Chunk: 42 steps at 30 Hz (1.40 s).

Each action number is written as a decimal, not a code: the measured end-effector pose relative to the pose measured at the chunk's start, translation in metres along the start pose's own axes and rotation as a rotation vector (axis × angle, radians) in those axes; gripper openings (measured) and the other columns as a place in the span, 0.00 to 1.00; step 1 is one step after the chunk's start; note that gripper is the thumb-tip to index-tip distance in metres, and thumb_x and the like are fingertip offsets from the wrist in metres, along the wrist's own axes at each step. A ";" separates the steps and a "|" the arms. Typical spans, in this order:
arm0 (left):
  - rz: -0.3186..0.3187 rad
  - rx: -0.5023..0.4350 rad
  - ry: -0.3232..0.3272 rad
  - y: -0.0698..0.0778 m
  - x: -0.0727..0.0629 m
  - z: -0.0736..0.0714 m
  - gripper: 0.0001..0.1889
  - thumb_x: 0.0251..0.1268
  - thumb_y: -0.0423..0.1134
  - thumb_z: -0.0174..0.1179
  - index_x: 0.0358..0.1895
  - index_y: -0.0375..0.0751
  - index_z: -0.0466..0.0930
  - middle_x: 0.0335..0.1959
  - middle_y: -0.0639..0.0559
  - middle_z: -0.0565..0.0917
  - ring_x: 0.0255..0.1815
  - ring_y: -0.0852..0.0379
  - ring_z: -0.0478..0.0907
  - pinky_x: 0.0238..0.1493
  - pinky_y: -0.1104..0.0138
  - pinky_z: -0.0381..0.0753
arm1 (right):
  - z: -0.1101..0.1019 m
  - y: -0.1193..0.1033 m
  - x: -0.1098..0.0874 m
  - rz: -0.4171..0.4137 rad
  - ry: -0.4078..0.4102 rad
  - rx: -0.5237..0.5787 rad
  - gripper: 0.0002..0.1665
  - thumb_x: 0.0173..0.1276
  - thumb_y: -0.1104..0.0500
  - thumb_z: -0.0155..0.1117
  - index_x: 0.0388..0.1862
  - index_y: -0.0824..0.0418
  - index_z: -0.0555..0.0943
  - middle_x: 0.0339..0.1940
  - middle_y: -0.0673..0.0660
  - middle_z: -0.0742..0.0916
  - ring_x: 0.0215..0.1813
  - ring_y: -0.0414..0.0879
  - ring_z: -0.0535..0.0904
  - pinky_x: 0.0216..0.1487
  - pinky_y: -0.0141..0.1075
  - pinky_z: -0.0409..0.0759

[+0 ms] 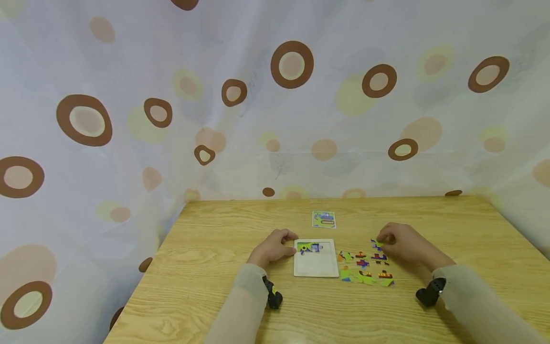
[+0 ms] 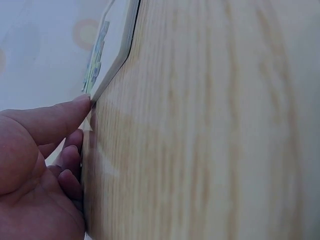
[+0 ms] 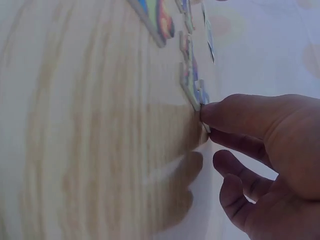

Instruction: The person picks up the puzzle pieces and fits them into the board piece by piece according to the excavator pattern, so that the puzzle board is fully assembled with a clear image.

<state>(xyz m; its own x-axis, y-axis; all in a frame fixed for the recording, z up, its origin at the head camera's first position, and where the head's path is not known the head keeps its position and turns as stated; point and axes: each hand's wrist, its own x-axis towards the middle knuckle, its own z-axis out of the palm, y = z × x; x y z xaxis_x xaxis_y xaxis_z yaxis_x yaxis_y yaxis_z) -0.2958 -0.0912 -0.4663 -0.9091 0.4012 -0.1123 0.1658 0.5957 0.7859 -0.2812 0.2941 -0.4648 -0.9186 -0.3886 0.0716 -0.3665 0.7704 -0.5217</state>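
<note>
A white square puzzle tray (image 1: 315, 265) lies flat on the table, with joined green and purple puzzle pieces (image 1: 310, 247) in its upper left. My left hand (image 1: 273, 247) is at the tray's left side, its thumb (image 2: 75, 111) touching the edge near a corner; the index fingertip is hidden in the left wrist view. Over on the right, my right hand (image 1: 401, 242) pinches a green and purple puzzle piece (image 1: 375, 244) between thumb and index finger, low over the table. Its other fingers are loosely bent. More loose puzzle pieces (image 1: 363, 274) lie between the tray and this hand.
A small picture card (image 1: 323, 219) showing a vehicle lies behind the tray. The wooden table (image 1: 240, 215) ends at a spotted cloth (image 1: 258, 124) hanging at the back and sides. Each wrist carries a black camera (image 1: 429, 292).
</note>
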 end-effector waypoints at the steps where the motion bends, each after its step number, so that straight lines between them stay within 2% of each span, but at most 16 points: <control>1: -0.004 -0.008 -0.002 0.000 0.000 0.000 0.17 0.67 0.33 0.64 0.58 0.42 0.79 0.55 0.47 0.73 0.53 0.50 0.68 0.58 0.53 0.68 | 0.000 -0.001 -0.001 0.000 0.004 0.004 0.10 0.63 0.66 0.69 0.43 0.64 0.85 0.44 0.57 0.84 0.41 0.47 0.77 0.40 0.45 0.78; 7: -0.033 -0.052 -0.006 -0.001 -0.002 0.002 0.17 0.66 0.31 0.64 0.58 0.41 0.79 0.56 0.47 0.72 0.53 0.49 0.67 0.59 0.53 0.67 | -0.001 -0.007 -0.005 0.032 0.008 0.046 0.09 0.64 0.65 0.68 0.43 0.63 0.85 0.39 0.53 0.84 0.38 0.46 0.76 0.37 0.42 0.77; 12: -0.041 -0.052 -0.010 -0.002 -0.003 0.003 0.17 0.67 0.32 0.64 0.57 0.42 0.79 0.55 0.48 0.72 0.53 0.50 0.67 0.59 0.53 0.67 | 0.000 -0.010 -0.004 0.045 0.022 0.070 0.09 0.67 0.62 0.66 0.45 0.60 0.85 0.41 0.52 0.84 0.42 0.47 0.75 0.39 0.43 0.76; 23: -0.058 -0.049 -0.015 -0.005 -0.004 0.005 0.17 0.67 0.32 0.64 0.58 0.43 0.79 0.56 0.48 0.71 0.55 0.49 0.67 0.61 0.53 0.67 | 0.015 -0.031 -0.002 -0.078 0.088 0.122 0.08 0.68 0.60 0.67 0.45 0.53 0.86 0.47 0.52 0.83 0.44 0.49 0.74 0.34 0.39 0.76; 32: -0.028 -0.029 -0.012 -0.002 0.000 0.001 0.17 0.67 0.33 0.64 0.58 0.42 0.79 0.56 0.48 0.73 0.53 0.50 0.67 0.60 0.54 0.67 | 0.024 -0.054 0.011 -0.112 0.090 0.167 0.09 0.68 0.62 0.66 0.45 0.53 0.86 0.48 0.51 0.82 0.44 0.50 0.74 0.31 0.39 0.76; 42: -0.045 -0.038 -0.020 0.000 0.003 -0.002 0.18 0.68 0.33 0.63 0.59 0.43 0.78 0.58 0.47 0.72 0.57 0.49 0.67 0.62 0.54 0.66 | 0.029 -0.072 0.025 -0.137 0.070 0.201 0.09 0.69 0.61 0.65 0.47 0.54 0.85 0.50 0.51 0.81 0.46 0.50 0.74 0.33 0.39 0.75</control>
<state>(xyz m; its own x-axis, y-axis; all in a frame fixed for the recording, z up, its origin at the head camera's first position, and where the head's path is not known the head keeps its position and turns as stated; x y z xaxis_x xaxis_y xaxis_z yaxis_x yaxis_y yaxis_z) -0.2994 -0.0917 -0.4653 -0.9074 0.3885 -0.1600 0.1098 0.5868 0.8022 -0.2737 0.2138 -0.4498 -0.8730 -0.4412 0.2080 -0.4579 0.5945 -0.6609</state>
